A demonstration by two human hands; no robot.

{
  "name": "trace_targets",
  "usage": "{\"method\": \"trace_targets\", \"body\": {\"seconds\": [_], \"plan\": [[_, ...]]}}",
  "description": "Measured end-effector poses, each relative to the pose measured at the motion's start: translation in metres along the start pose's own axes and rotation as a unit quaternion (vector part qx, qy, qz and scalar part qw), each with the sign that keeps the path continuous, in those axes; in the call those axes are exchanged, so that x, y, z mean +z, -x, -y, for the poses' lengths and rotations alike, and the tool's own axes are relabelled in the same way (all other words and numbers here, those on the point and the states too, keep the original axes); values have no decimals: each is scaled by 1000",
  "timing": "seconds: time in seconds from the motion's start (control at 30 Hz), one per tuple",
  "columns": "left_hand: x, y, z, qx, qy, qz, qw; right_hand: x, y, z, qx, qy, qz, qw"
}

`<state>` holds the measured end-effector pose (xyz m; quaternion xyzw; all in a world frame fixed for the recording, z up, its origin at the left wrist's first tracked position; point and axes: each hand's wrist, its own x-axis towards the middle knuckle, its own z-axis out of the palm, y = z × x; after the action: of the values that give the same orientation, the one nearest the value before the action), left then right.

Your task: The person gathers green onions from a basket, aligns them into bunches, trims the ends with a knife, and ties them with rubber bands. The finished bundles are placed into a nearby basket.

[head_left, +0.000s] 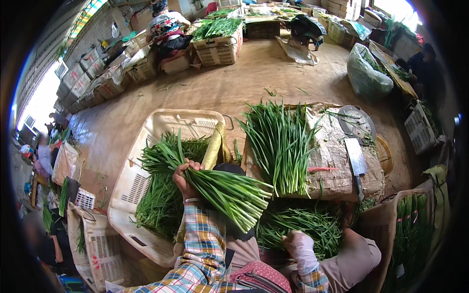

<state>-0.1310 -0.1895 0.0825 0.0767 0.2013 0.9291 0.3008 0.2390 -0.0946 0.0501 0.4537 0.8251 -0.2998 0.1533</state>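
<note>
My left hand (184,183) is closed round a thick bunch of garlic chives (227,193), white stem ends toward the lower right and green leaves toward the upper left. The bunch is held above my lap, partly over a pale plastic crate (128,193) of loose chives (154,210). My right hand (299,248), in a whitish covering, is curled closed at the near edge of a loose heap of chives (308,224); what it grips, if anything, is hidden. Ahead, a neat pile of chives (278,146) lies on a covered work surface (342,188).
Right of the pile lie a cleaver (355,158), a round grey plate (355,121) and a red strip (320,169). A crate (386,219) with tied chive bundles (409,232) stands at my right. Farther off are a plastic bag (364,78), stacked crates (215,51) and several people.
</note>
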Motion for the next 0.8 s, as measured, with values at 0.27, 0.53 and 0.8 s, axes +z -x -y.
{"method": "trace_targets", "body": {"seconds": [0.27, 0.53, 0.8], "plan": [[1, -3, 9, 1, 20, 49, 999, -30, -37, 88, -136, -674, 219, 693], [-7, 3, -2, 35, 56, 132, 989, -4, -19, 42, -34, -648, 142, 748], [15, 2, 0, 23, 47, 228, 972, -62, -3, 66, -248, -333, -249, 875]]}}
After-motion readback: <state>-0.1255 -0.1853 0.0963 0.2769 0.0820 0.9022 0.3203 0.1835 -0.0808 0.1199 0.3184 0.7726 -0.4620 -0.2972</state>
